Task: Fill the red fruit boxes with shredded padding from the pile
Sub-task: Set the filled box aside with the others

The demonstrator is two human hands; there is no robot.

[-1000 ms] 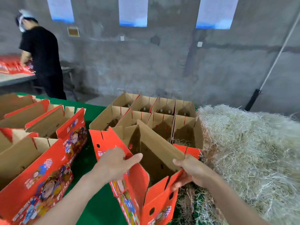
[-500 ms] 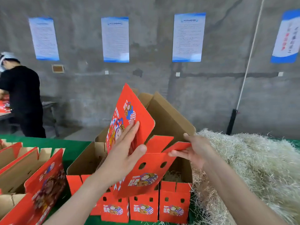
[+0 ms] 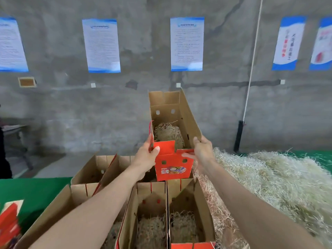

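I hold a red fruit box (image 3: 172, 166) up in the air at arm's length, open and tipped toward me, with shredded padding (image 3: 168, 134) inside it. My left hand (image 3: 146, 157) grips its left wall, thumb on the red front flap. My right hand (image 3: 202, 151) grips the right wall and flap. Below stand several open boxes (image 3: 152, 203) on the green table (image 3: 27, 193), two near ones holding padding (image 3: 183, 227). The pale padding pile (image 3: 273, 186) spreads to the right.
A grey concrete wall with posters (image 3: 101, 45) stands behind. A white cord (image 3: 252, 58) runs down to a black post (image 3: 238, 137). Part of a red box (image 3: 9, 223) shows at the lower left. A dark-clothed person's edge (image 3: 3, 159) is at far left.
I have raised the box higher and turned it so its open top faces me, showing the padding inside. The view has tilted up and the person at the left has slid almost out of view.
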